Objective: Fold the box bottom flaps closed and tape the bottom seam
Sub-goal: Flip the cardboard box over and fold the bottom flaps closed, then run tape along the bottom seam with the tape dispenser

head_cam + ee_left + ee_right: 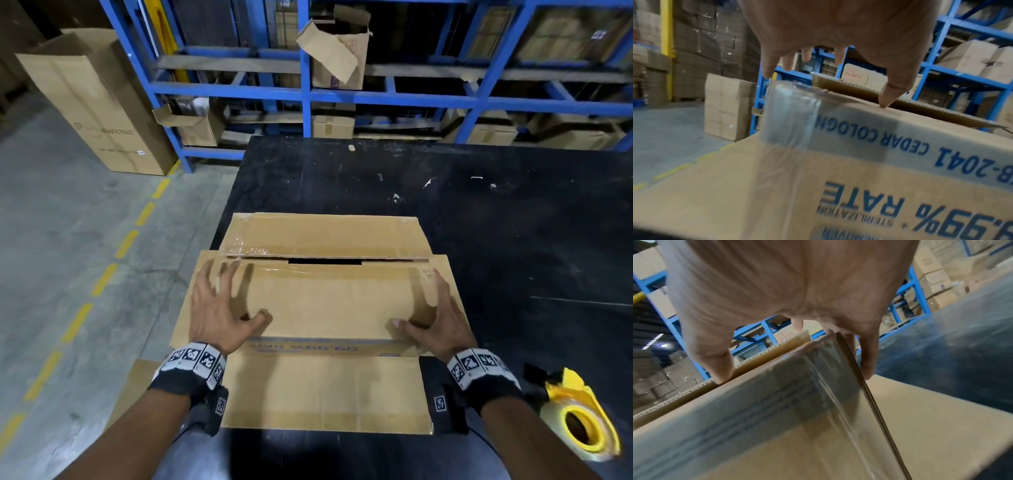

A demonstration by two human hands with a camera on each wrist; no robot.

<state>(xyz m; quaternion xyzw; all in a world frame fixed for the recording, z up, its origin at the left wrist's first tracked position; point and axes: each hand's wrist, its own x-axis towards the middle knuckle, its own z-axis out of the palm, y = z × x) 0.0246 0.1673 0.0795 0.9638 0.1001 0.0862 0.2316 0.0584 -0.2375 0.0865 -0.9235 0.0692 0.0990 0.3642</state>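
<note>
One box point(325, 301) lies low in the middle, at the left edge of the black table point(513, 222). The left hand point(215, 315) spreads on it; the right hand point(442, 318) grips its right end. One tape roll point(582, 428) sits lower right.
</note>
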